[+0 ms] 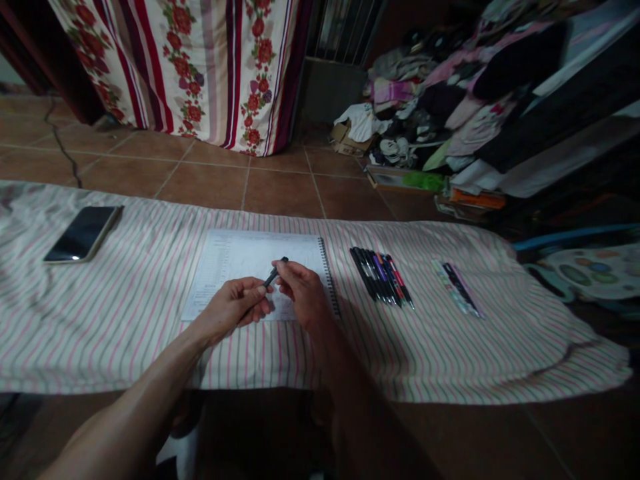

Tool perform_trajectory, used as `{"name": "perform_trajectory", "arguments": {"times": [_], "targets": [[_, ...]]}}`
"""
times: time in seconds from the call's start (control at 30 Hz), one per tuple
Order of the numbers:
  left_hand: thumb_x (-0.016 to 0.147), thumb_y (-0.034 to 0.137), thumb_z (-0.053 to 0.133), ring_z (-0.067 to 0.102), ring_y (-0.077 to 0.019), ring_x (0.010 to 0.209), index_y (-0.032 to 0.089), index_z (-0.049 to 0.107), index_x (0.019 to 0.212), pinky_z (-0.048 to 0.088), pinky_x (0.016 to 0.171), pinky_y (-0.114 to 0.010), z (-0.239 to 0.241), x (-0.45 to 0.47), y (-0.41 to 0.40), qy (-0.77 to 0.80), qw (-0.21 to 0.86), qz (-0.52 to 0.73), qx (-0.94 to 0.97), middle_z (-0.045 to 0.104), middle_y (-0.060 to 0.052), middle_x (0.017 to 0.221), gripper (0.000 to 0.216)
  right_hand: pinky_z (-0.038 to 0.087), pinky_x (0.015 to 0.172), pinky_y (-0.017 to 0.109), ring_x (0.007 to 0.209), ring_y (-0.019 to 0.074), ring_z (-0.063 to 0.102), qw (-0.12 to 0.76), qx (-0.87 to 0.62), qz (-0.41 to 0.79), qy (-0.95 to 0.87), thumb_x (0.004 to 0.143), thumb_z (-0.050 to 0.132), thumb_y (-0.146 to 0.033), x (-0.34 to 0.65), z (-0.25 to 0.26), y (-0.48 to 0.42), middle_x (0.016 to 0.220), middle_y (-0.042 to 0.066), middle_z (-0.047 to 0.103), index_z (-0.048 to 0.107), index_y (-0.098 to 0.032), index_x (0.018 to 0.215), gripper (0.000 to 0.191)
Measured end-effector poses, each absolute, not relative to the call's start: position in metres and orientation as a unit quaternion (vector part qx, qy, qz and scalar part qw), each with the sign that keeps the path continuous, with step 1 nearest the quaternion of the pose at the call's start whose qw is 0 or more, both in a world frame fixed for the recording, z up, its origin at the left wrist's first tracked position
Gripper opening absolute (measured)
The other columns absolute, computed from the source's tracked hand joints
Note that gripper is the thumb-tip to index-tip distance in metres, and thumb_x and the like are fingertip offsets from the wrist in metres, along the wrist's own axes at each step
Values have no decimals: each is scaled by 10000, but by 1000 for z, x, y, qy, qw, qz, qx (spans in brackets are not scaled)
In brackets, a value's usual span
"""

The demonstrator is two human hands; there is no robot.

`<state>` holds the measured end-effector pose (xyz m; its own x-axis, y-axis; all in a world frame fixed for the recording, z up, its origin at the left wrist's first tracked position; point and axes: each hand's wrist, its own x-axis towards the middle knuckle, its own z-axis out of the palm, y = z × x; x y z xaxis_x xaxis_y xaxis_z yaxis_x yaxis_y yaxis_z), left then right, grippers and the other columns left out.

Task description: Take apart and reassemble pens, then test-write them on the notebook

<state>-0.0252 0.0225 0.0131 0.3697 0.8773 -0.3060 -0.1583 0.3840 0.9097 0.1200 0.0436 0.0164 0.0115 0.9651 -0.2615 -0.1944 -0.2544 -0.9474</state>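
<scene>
Over a spiral notebook (260, 250) with writing on its page, I hold a dark pen (272, 275) between both hands. The fingers of my left hand (239, 303) are closed on its lower left end. At the upper right end, my right hand (303, 287) pinches it between thumb and fingers. Whether the dark tip there is a separate cap, I cannot tell. Just right of the notebook lies a row of several pens (381, 277), mostly black, with purple and red ones among them. Farther right are a few slim pens (459, 288), one patterned, one dark and one pinkish.
A striped cloth (145, 287) covers the low table. A smartphone (84, 233) lies at its left. Beyond the tiled floor (280, 181) hangs a floral curtain (200, 73). Clothes (430, 100) are heaped at the back right, and a blue-edged chair (590, 270) stands at the right.
</scene>
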Motion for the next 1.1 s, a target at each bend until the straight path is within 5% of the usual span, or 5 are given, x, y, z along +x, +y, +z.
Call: {"name": "perform_trajectory", "arguments": {"times": [0.63,1.1], "targets": [[767,381,654,344,-23,378,107,624,841,125,352,-184,7,-22,23,377,760,369,381,567,4,571,286,342,585,244,573,89,460,498,-511,599,-362,636,683,-444,124,5,49,582,-28,533,712,-157,797,330],[798,379,626,519,-84,444,82,623,890,320,394,-190,13,-23,22,341,793,368,346,667,-85,656,311,364,553,249,568,90,450,501,-442,662,-341,656,684,-474,123,5,48,641,-24,519,680,-166,890,387]]}}
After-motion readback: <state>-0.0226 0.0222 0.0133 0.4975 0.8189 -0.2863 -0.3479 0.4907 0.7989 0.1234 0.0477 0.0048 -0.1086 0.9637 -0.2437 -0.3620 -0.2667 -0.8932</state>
